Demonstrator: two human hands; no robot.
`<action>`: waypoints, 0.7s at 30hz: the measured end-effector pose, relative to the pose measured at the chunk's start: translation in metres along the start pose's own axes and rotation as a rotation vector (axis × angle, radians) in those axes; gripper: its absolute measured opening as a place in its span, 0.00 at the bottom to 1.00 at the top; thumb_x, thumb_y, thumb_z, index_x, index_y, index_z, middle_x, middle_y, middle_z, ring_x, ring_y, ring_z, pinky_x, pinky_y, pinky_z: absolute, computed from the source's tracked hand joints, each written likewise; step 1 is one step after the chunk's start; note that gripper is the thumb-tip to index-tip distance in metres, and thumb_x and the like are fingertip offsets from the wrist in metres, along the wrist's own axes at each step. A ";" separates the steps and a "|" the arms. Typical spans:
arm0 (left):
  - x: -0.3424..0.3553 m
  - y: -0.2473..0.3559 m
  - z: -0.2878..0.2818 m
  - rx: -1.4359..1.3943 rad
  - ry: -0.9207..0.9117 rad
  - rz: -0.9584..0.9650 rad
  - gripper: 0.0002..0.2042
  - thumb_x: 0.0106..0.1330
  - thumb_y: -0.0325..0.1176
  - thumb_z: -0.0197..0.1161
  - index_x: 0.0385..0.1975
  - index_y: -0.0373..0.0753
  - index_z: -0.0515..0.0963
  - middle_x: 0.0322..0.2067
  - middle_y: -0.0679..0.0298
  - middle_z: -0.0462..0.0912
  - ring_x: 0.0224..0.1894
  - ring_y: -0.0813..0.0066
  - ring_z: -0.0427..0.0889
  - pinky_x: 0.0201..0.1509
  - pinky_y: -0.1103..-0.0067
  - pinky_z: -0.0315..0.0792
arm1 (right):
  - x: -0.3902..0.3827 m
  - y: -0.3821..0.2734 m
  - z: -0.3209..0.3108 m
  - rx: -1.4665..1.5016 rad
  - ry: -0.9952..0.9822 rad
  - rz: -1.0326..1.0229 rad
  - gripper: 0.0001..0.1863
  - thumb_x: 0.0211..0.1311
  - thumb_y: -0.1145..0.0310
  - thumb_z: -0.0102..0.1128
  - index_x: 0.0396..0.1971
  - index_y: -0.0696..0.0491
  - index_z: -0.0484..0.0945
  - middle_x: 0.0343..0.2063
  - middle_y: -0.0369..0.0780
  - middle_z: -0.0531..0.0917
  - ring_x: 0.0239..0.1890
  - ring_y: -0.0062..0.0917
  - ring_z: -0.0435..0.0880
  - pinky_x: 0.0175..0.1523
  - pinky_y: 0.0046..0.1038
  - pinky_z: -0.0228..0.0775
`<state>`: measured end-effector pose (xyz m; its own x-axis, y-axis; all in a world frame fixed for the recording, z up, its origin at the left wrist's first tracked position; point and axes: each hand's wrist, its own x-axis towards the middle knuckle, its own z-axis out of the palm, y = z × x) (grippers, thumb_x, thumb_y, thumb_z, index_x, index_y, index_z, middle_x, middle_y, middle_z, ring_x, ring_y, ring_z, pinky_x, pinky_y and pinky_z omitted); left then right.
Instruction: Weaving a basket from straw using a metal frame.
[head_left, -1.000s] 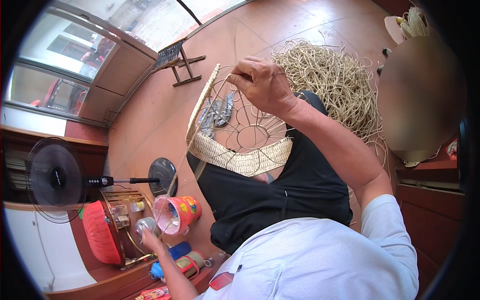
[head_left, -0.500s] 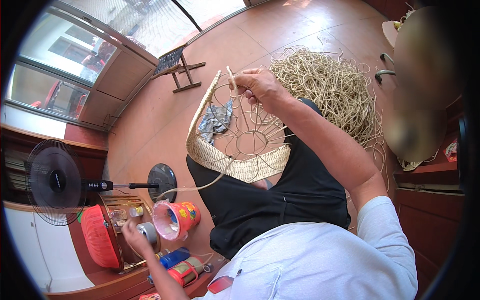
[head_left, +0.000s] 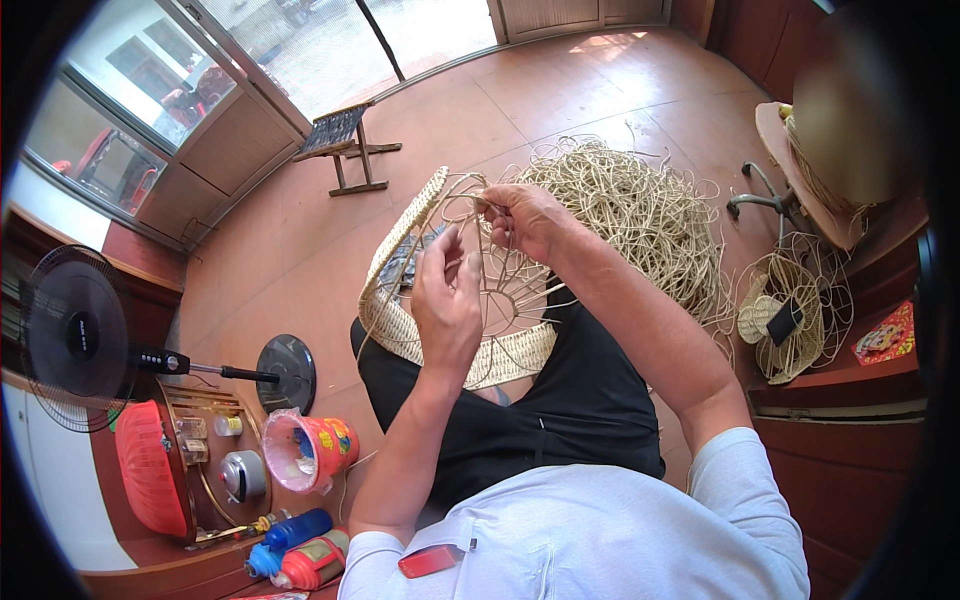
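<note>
Straw basket wall [head_left: 403,227] on the left, slanting away, nearer the half-curled left hand [head_left: 449,305], hold unclear, than the right hand [head_left: 530,222], pinched on cord [head_left: 479,222].

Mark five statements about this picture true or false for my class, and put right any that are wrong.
1. Both the left hand and the right hand are at the part-woven piece. True.
2. The heap of pale cord lies on the person's left. False: it lies on the right.
3. A low stool stands on the floor, left of the cord heap. True.
4. The bucket is plain green. False: it is pinkish red with a coloured pattern.
5. The fan is on the person's right. False: it is on the left.
</note>
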<state>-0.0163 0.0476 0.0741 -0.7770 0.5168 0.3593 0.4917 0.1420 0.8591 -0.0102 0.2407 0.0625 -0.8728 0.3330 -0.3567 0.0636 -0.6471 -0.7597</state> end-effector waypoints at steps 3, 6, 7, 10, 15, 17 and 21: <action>0.023 -0.001 0.016 -0.171 0.014 -0.044 0.17 0.81 0.29 0.65 0.64 0.27 0.79 0.54 0.54 0.87 0.56 0.69 0.87 0.65 0.72 0.80 | -0.008 -0.005 0.006 -0.056 0.001 -0.022 0.07 0.76 0.70 0.65 0.36 0.56 0.84 0.27 0.33 0.81 0.25 0.14 0.79 0.34 0.24 0.87; 0.034 -0.001 0.030 -0.181 0.033 -0.051 0.15 0.81 0.29 0.65 0.61 0.28 0.80 0.52 0.56 0.88 0.54 0.72 0.87 0.63 0.73 0.80 | -0.007 -0.014 0.000 -0.164 0.003 0.004 0.08 0.75 0.71 0.63 0.35 0.59 0.85 0.28 0.35 0.81 0.27 0.19 0.82 0.42 0.30 0.93; 0.038 -0.004 0.033 -0.212 0.044 -0.088 0.14 0.81 0.29 0.66 0.59 0.28 0.81 0.51 0.57 0.88 0.53 0.73 0.87 0.61 0.74 0.81 | -0.009 -0.019 0.001 -0.208 -0.022 0.036 0.08 0.75 0.72 0.63 0.36 0.60 0.85 0.29 0.38 0.82 0.30 0.22 0.85 0.45 0.33 0.94; 0.039 -0.010 0.042 -0.365 0.064 -0.157 0.11 0.81 0.31 0.68 0.54 0.30 0.83 0.45 0.61 0.87 0.47 0.76 0.85 0.56 0.77 0.80 | -0.022 -0.025 0.002 -0.286 -0.047 0.047 0.09 0.76 0.73 0.63 0.39 0.64 0.86 0.33 0.42 0.86 0.33 0.28 0.89 0.47 0.38 0.95; 0.039 -0.021 0.049 -0.313 0.171 -0.061 0.09 0.80 0.34 0.71 0.45 0.33 0.83 0.38 0.65 0.85 0.38 0.79 0.82 0.45 0.78 0.80 | -0.013 -0.022 -0.011 -0.360 -0.115 0.078 0.12 0.77 0.70 0.64 0.43 0.65 0.86 0.37 0.46 0.90 0.37 0.33 0.92 0.49 0.41 0.93; 0.039 -0.018 0.044 -0.283 0.135 -0.070 0.10 0.80 0.35 0.71 0.44 0.33 0.83 0.36 0.66 0.84 0.37 0.80 0.80 0.43 0.78 0.78 | -0.020 -0.024 -0.007 -0.417 -0.127 0.076 0.12 0.77 0.69 0.64 0.44 0.65 0.87 0.38 0.48 0.90 0.37 0.33 0.92 0.49 0.41 0.91; 0.032 -0.027 0.029 -0.235 0.000 -0.126 0.11 0.79 0.36 0.72 0.42 0.33 0.84 0.31 0.69 0.82 0.34 0.83 0.75 0.37 0.79 0.72 | -0.045 -0.018 -0.001 -1.167 0.192 -0.732 0.14 0.78 0.63 0.65 0.47 0.60 0.89 0.38 0.48 0.90 0.41 0.31 0.92 0.50 0.37 0.85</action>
<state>-0.0427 0.0850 0.0516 -0.8264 0.5073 0.2442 0.2865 0.0055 0.9581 0.0279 0.2376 0.0914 -0.8096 0.4928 0.3189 0.0716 0.6221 -0.7796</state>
